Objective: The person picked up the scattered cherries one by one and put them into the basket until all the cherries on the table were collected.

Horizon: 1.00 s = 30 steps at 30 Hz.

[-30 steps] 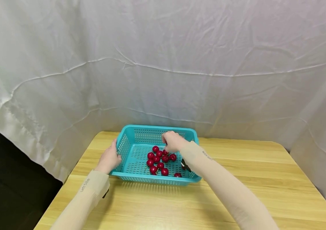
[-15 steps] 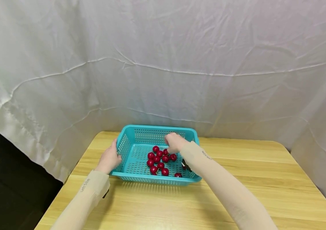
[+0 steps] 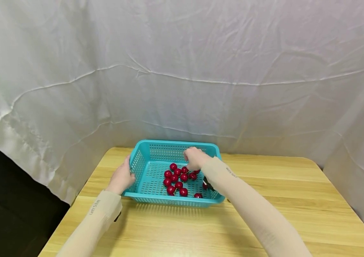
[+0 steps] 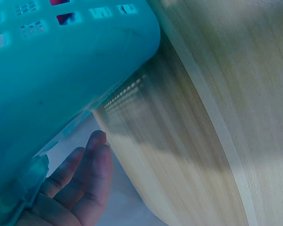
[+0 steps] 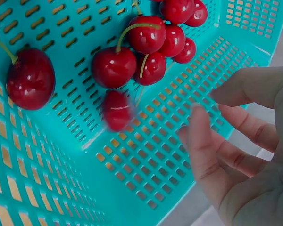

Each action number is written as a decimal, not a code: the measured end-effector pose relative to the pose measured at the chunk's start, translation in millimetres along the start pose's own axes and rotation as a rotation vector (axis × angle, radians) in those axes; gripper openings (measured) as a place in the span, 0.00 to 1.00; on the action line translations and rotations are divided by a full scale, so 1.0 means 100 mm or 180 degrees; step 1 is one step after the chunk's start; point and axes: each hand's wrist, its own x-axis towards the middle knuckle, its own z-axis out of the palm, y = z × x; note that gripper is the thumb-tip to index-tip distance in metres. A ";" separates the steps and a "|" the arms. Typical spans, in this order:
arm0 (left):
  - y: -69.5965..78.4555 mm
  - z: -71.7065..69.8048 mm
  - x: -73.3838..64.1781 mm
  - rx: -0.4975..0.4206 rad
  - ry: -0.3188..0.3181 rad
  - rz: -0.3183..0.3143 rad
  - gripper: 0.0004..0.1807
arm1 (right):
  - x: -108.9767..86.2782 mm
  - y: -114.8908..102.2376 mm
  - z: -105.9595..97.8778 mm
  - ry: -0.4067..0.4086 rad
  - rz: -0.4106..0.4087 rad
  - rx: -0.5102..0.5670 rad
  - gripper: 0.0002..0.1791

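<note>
A turquoise plastic basket [image 3: 175,201] with slotted walls stands on the table. Several dark red cherries [image 3: 183,192], some with green stems, lie on its floor. My left hand [image 3: 122,177] holds the basket's left rim, thumb inside; in the left wrist view its fingers [image 4: 96,188] extend outside the wall. Over the basket's right half is my right hand [image 3: 196,159]. In the right wrist view, thumb and fingers are parted with nothing between them. A blurred cherry [image 5: 117,110] sits apart from the hand, near the foot of the perforated wall.
The wooden table [image 3: 265,185] extends on both sides of the basket and in front of it. A pale cloth [image 3: 182,89] hangs behind, close to the table's back edge. Black fabric [image 3: 8,200] lies beyond the left edge.
My right hand has shifted slightly right and let go of a cherry, which now shows just below the hand. My left hand has stayed on the basket rim.
</note>
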 end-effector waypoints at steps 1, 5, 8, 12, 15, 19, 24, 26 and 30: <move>0.00 0.00 0.00 -0.0001 -0.0005 -0.0005 0.46 | 0.00 -0.01 0.00 0.0007 -0.0009 0.0018 0.07; 0.01 0.00 0.00 -0.0007 -0.0022 -0.0022 0.46 | -0.01 -0.02 -0.01 0.0054 -0.0078 0.0076 0.07; 0.02 0.00 0.01 -0.0011 -0.0022 -0.0023 0.46 | -0.02 -0.03 -0.03 0.0118 -0.0149 0.0072 0.07; 0.01 0.00 0.03 -0.0010 -0.0022 -0.0024 0.46 | -0.08 -0.04 -0.11 0.0218 -0.0249 0.0096 0.08; 0.00 0.01 0.04 -0.0025 -0.0023 -0.0019 0.46 | -0.14 -0.03 -0.18 0.0314 -0.0314 0.0140 0.08; -0.01 0.01 0.06 -0.0030 -0.0006 -0.0006 0.46 | -0.23 0.01 -0.26 0.0499 -0.0428 0.0160 0.07; -0.02 0.01 0.06 -0.0028 -0.0008 0.0015 0.46 | -0.40 0.09 -0.34 0.0655 -0.0547 0.0316 0.07; -0.02 0.01 0.05 -0.0023 -0.0004 0.0023 0.46 | -0.48 0.13 -0.36 0.0730 -0.0573 0.0388 0.06; -0.03 0.01 0.04 -0.0054 -0.0012 0.0022 0.46 | -0.64 0.25 -0.39 0.0912 -0.0597 0.0554 0.06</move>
